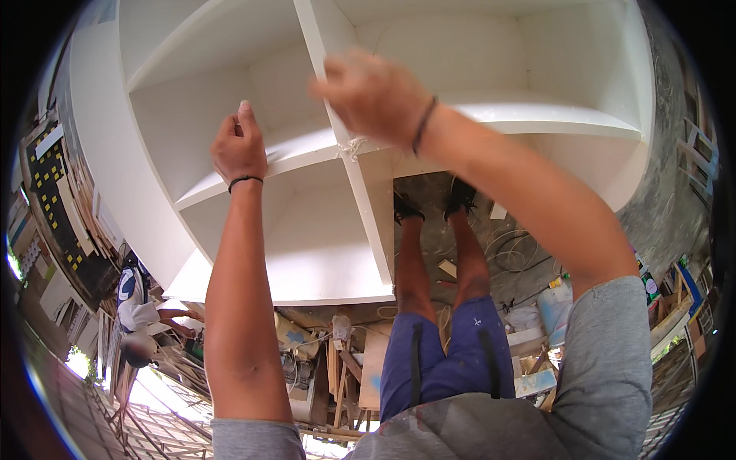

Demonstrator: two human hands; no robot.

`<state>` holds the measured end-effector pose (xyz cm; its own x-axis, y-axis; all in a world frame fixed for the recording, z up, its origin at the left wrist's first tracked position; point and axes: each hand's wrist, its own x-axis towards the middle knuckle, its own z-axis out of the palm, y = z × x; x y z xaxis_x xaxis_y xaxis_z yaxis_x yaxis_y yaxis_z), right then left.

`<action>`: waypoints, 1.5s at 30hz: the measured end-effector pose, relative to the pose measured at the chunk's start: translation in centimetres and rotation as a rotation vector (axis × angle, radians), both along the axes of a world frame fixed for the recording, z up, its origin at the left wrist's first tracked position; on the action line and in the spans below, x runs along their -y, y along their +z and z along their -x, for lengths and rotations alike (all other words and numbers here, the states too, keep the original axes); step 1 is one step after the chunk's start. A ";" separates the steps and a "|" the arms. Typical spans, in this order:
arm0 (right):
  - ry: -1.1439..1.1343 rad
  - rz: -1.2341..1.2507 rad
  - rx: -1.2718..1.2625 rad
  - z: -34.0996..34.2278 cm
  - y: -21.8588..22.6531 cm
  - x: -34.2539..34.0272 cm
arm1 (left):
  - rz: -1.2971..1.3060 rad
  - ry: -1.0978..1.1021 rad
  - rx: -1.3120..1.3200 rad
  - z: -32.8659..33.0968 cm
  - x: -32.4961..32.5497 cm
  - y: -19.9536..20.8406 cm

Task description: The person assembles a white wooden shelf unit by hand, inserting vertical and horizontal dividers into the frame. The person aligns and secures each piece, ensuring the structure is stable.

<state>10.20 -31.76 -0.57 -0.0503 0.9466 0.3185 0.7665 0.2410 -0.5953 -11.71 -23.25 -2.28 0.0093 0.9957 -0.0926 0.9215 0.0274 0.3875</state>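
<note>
Wht cubbies (307,222); string tuft (352,147) nr R hand (374,98).

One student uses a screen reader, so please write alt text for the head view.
A person's right hand, blurred, and left hand, curled thumb-up, are held before a white shelf unit with open compartments; a pale stringy clump sits at its central joint. Boards and another person show at left.

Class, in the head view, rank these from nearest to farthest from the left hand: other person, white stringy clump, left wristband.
1. Left wristband: below the left hand.
2. White stringy clump: to the right.
3. Other person: lower left, background.
</note>
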 end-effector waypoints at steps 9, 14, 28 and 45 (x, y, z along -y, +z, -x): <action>0.123 0.145 -0.073 1.6 0.0 4.3 | 0.037 0.013 0.016 0.6 -0.3 -0.5; -0.083 0.028 -0.065 -1.0 -1.9 -0.9 | 0.000 0.021 0.025 0.1 -0.1 -0.4; -0.092 -0.027 -0.127 -0.8 -1.2 -0.3 | 0.003 -0.018 0.017 0.5 -0.3 -0.8; -0.134 0.087 -0.264 -3.9 -4.0 -7.7 | 0.029 -0.016 0.036 0.0 -0.3 -0.8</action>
<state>14.13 -24.03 -4.55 0.1509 0.9635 0.2209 0.6037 0.0871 -0.7924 -11.66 -22.96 -3.06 0.0290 0.9923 -0.1204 0.9072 0.0244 0.4199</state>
